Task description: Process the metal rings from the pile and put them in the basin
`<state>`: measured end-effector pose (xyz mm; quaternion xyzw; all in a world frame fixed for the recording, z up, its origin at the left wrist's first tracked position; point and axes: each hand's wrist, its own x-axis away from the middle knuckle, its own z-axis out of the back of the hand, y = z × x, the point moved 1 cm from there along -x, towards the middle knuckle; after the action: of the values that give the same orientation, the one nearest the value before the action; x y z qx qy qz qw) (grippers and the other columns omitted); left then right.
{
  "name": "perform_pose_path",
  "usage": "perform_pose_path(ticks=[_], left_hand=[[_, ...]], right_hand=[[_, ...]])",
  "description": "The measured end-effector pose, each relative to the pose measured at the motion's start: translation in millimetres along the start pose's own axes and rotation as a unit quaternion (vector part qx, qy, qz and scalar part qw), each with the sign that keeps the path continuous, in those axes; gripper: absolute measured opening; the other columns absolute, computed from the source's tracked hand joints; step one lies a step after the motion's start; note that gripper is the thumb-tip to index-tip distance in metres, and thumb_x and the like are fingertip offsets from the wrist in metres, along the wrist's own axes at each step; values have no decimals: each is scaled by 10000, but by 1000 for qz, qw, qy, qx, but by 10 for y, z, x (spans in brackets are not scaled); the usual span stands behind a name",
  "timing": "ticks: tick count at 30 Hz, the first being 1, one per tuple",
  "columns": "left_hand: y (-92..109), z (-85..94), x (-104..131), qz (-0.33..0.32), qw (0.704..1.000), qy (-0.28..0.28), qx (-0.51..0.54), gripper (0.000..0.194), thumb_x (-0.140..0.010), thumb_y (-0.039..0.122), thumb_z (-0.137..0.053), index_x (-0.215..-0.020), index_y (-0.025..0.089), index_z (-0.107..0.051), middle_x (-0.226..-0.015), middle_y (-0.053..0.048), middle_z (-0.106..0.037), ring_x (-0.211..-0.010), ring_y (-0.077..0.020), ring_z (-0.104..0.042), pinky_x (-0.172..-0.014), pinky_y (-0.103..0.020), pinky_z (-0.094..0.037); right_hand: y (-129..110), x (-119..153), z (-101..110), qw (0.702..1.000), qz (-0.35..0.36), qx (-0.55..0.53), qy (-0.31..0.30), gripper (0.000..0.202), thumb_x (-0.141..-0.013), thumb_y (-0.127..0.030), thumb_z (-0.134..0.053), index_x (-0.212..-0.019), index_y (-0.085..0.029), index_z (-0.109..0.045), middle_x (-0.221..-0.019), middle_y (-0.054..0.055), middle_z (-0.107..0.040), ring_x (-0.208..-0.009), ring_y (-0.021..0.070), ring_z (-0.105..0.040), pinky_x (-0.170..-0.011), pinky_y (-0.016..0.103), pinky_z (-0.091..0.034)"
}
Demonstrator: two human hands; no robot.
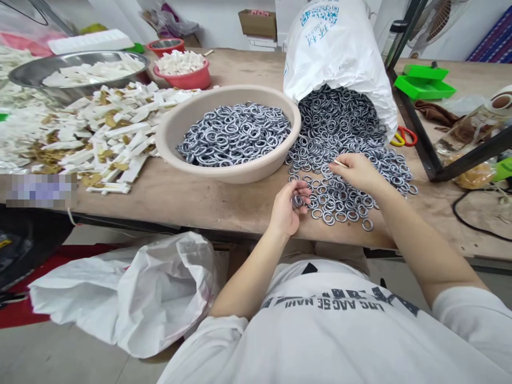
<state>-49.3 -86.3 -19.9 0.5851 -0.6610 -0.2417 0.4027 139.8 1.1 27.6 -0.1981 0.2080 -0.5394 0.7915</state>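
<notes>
Grey rings (340, 200) lie loose on the wooden table, spilling from the mouth of a tipped white sack (336, 48). My left hand (291, 205) is at the near left edge of this spread, fingers curled around a few grey rings (297, 201). Over the pile, my right hand (356, 169) pinches a thin, pale stick-like piece (341, 164); its other end is hidden by the fingers. A beige basin (228, 173) filled with more rings (240, 130) stands to the left of both hands.
White plastic strips with brownish bits (116, 133) are heaped on the left, before a steel bowl (76, 96) and a red bowl (188, 79). On the right are a black metal frame (424, 138), scissors (407, 136) and green trays (424, 85). A white bag (136, 293) lies below the table edge.
</notes>
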Motion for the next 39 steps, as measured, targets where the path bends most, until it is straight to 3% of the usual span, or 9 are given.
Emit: perform_pose_path(ticks=[4,6,12,18,21,24,32,37,39], left_hand=[[-91,-77,112,19,994,-83,-68,447,-760,579,-739,-858,154,-642,-639,20,-555,-437,-32,-412,-348,-155,-193],[-122,-122,165,20,990,-112,-83,459,-734,581,-763,-788,151,-612,-611,31,-529,-428,-18,-367,-359,-153,-174],[-101,-152,279,7,996,-70,-47,478,-787,617,-688,-721,175,-519,-571,47,-474,-421,-37,-358,-365,-169,-223],[-37,-206,409,50,992,-105,-47,491,-787,601,-694,-678,181,-465,-536,57,-401,-411,-39,-315,-367,-178,-214],[26,-231,434,65,991,-113,-24,481,-789,584,-699,-691,189,-443,-530,70,-368,-414,-40,-290,-370,-175,-208],[66,-242,432,64,991,-118,-15,485,-789,589,-692,-690,193,-431,-514,76,-354,-411,-42,-287,-372,-175,-213],[-28,-247,447,81,989,-121,1,491,-808,591,-675,-680,196,-413,-502,75,-351,-410,-44,-293,-380,-173,-227],[-76,-217,567,118,972,-206,-3,483,-838,562,-660,-650,190,-415,-496,67,-343,-400,-45,-275,-372,-180,-222],[-72,-161,582,120,971,-206,5,478,-849,548,-653,-640,186,-422,-501,61,-354,-401,-47,-286,-370,-183,-233]], right_hand=[[-308,334,25,967,39,-191,-164,387,-885,-523,-572,-669,-203,-599,-587,-20,-537,-561,126,-459,-558,271,-333],[-422,441,-43,942,32,-271,-195,410,-890,-563,-550,-698,-207,-621,-630,-4,-599,-581,136,-504,-566,270,-369],[-513,664,-265,957,21,-288,36,334,-850,-526,-669,-985,-220,-666,-872,28,-689,-786,183,-614,-724,303,-480],[-533,752,-313,918,7,-396,-32,358,-869,-575,-633,-920,-223,-668,-807,28,-695,-758,197,-646,-732,325,-508],[-520,780,-267,936,23,-350,24,365,-912,-568,-576,-903,-214,-667,-836,28,-688,-770,181,-616,-728,307,-475],[-539,867,-206,977,60,-196,65,357,-953,-532,-526,-842,-218,-656,-763,19,-639,-700,164,-548,-673,294,-407],[-611,1032,-176,992,106,-35,50,408,-970,-517,-479,-721,-217,-602,-734,32,-613,-705,167,-533,-655,289,-357],[-301,852,-198,993,18,-76,84,453,-988,-552,-408,-769,-215,-615,-698,12,-620,-662,160,-537,-644,277,-366],[-199,688,-213,995,-22,-53,80,468,-981,-574,-404,-823,-214,-659,-713,16,-652,-671,172,-567,-641,280,-369]])
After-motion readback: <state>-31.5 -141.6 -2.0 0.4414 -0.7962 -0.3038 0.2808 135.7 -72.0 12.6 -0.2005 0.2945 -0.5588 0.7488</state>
